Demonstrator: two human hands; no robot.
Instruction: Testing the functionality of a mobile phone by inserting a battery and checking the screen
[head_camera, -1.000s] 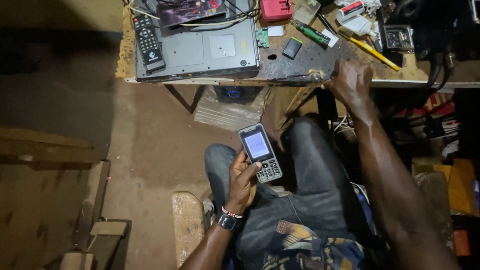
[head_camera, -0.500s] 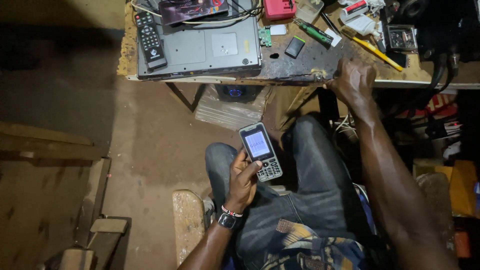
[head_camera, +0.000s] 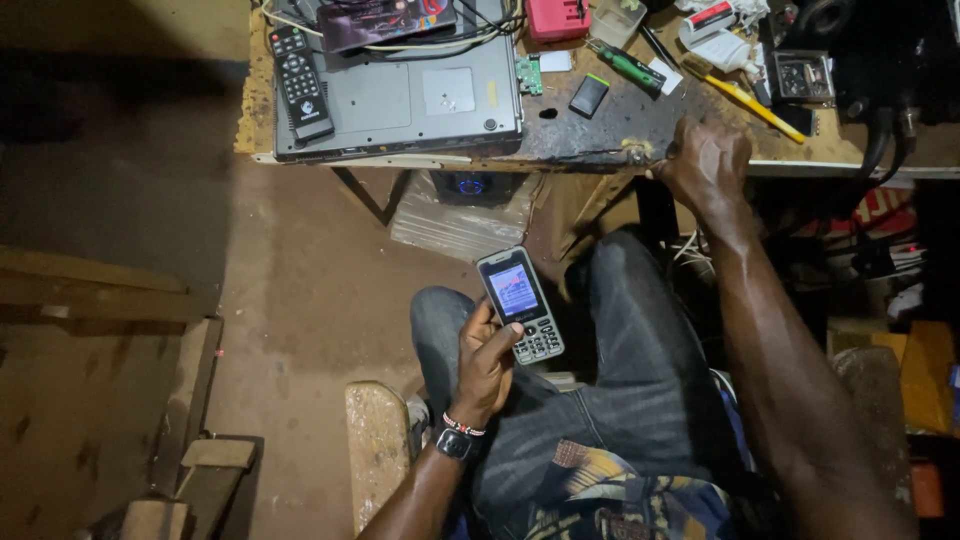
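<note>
- Holding the phone (head_camera: 520, 305) over the lap, the left hand (head_camera: 487, 362) wraps its lower half, thumb on the keypad, lit screen tilted up; a grip low on the body probably leaves the thumb free to reach every key.
- Bracing at the tabletop's (head_camera: 600, 135) near edge, the right hand (head_camera: 708, 160) has its fingers curled over the rim; whether it pinches anything I cannot tell.
- On the far tabletop lie a grey laptop (head_camera: 410, 100), a remote (head_camera: 298, 80) at its left, a green screwdriver (head_camera: 628, 66) and a yellow tool (head_camera: 745, 97), all well apart from the phone.
</note>
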